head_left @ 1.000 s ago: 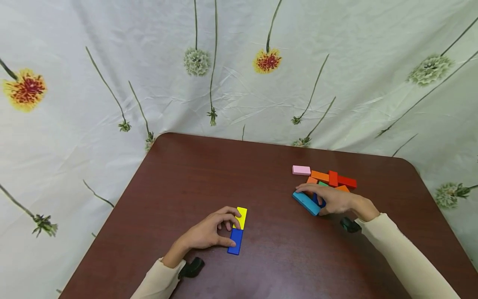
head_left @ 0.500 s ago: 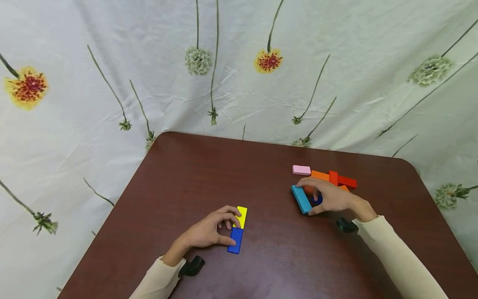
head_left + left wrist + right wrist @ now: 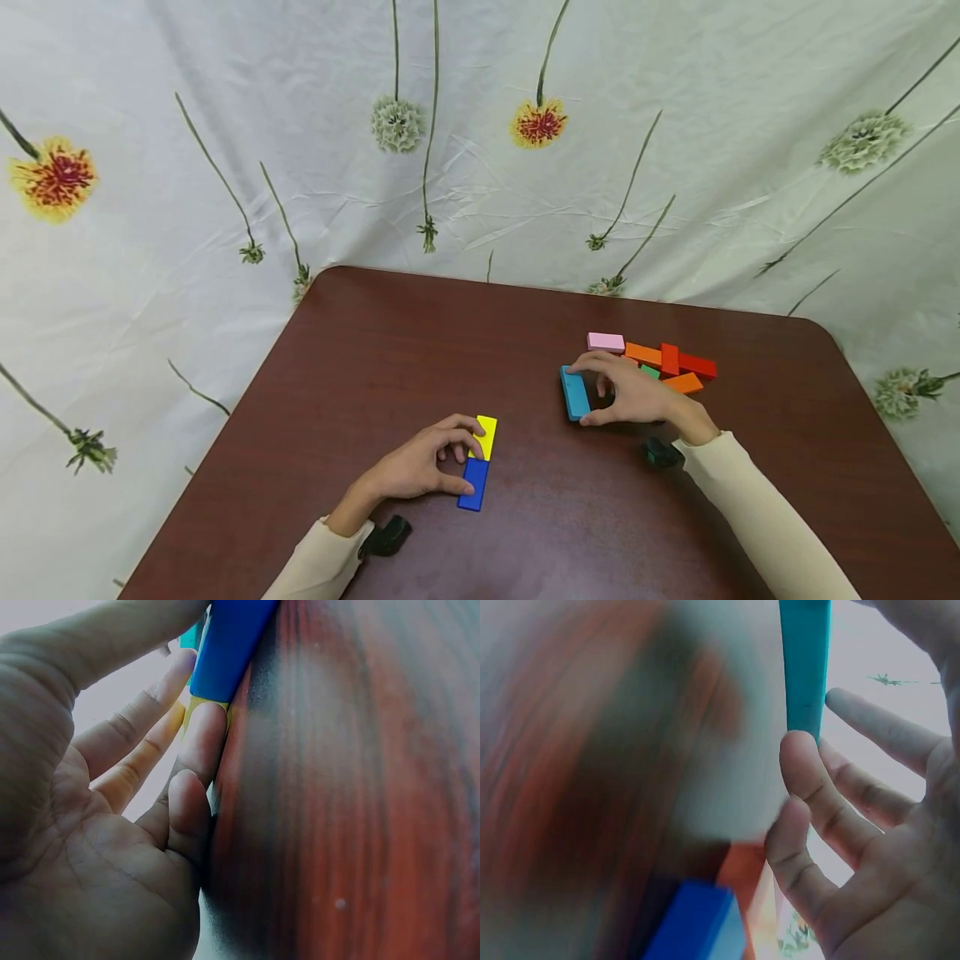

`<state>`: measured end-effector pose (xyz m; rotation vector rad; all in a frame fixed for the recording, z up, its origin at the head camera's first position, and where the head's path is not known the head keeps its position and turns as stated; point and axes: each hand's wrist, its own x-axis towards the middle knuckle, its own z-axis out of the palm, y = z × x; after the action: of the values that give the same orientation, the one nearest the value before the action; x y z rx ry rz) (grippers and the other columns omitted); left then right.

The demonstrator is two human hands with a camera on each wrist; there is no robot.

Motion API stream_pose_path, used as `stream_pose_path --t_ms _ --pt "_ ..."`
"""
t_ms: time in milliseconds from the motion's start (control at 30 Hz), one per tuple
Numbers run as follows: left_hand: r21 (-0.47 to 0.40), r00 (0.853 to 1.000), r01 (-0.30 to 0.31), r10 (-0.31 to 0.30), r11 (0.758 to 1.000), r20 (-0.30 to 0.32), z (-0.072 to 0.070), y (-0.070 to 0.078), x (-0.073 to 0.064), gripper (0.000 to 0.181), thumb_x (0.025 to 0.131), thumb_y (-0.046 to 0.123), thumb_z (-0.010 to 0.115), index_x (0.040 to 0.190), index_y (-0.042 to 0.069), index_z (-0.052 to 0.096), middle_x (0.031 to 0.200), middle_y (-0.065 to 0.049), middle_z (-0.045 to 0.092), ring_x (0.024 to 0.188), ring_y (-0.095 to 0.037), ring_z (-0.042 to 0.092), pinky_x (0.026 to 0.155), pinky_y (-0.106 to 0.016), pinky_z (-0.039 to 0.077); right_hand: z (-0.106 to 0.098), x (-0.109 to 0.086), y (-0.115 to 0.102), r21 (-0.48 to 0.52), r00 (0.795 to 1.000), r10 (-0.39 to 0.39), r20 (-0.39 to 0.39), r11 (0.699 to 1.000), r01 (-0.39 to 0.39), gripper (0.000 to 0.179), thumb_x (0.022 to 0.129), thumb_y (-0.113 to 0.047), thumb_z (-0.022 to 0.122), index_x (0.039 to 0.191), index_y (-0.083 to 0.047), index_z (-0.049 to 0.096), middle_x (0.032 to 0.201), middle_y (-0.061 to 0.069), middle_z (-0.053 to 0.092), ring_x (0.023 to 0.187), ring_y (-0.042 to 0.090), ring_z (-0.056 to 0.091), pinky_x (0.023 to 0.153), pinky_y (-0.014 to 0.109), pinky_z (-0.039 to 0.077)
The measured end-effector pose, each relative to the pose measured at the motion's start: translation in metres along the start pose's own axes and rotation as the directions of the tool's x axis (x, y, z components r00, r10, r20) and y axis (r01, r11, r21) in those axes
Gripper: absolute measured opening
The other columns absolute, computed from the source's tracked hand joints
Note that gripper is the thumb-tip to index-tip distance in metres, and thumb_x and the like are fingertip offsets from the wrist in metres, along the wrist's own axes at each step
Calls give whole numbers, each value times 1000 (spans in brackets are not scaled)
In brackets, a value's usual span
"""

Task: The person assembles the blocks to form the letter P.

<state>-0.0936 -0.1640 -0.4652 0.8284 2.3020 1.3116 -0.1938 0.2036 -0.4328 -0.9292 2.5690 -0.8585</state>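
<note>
Fingers of the right hand grasp a light blue block, right of centre in the head view; the left hand grips a yellow block and dark blue block, end to end on the desk, lower centre.

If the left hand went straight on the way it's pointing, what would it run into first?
The yellow block, right at the tips of the left hand. Beyond it, perhaps the light blue block in the right hand, though height is hard to judge.
</note>
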Motion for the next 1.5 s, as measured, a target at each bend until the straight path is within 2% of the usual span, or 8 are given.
stream_pose_path --t_ms 267,433,667,900,1200,1500 --pt "-1 1000 0 0 1000 -5 1 -2 -1 32 83 26 84 109 18 68 136 0 51 95 -15 55 81 -27 42 17 12 -12 47 1000 -3 -20 999 4 72 76 -42 87 137 -17 57 135 7 50 109 23 55 94 41 52" --pt "-1 1000 -9 9 1000 -8 1 -2 -2 32 82 26 84 109 18 68 135 -1 51 94 -15 55 80 -26 43 28 19 -22 62 999 -6 -35 998 8 73 77 -44 86 138 -17 56 138 7 48 117 26 55 99 45 51" --pt "1 999 34 -34 999 0 1 -1 -1 33 81 26 85 109 22 68 135 6 51 95 -11 56 82 -26 43 40 28 -28 40 997 -9 -81 999 12 73 76 -45 86 137 -16 57 138 8 47 121 26 51 103 49 46" --pt "-3 1000 11 -11 1000 5 1 -2 0 32 83 25 84 110 18 68 136 1 51 94 -13 56 81 -27 43 50 41 -35 5 994 -9 -108 1000 9 75 77 -46 85 138 -14 56 138 8 48 122 26 49 104 50 43" --pt "4 1000 12 -12 1000 2 0 -2 0 32 82 24 85 109 20 68 136 5 50 94 -12 56 82 -26 44 61 58 -48 -21 990 0 -144 1000 -3 76 76 -45 86 138 -12 57 137 9 51 117 26 51 101 46 46" --pt "5 1000 11 -11 1000 5 0 0 0 33 82 26 84 110 20 67 136 4 50 94 -11 56 82 -26 44 72 68 -61 -38 984 0 -179 999 -7 78 75 -49 85 138 -10 58 138 10 53 124 28 50 102 50 46"
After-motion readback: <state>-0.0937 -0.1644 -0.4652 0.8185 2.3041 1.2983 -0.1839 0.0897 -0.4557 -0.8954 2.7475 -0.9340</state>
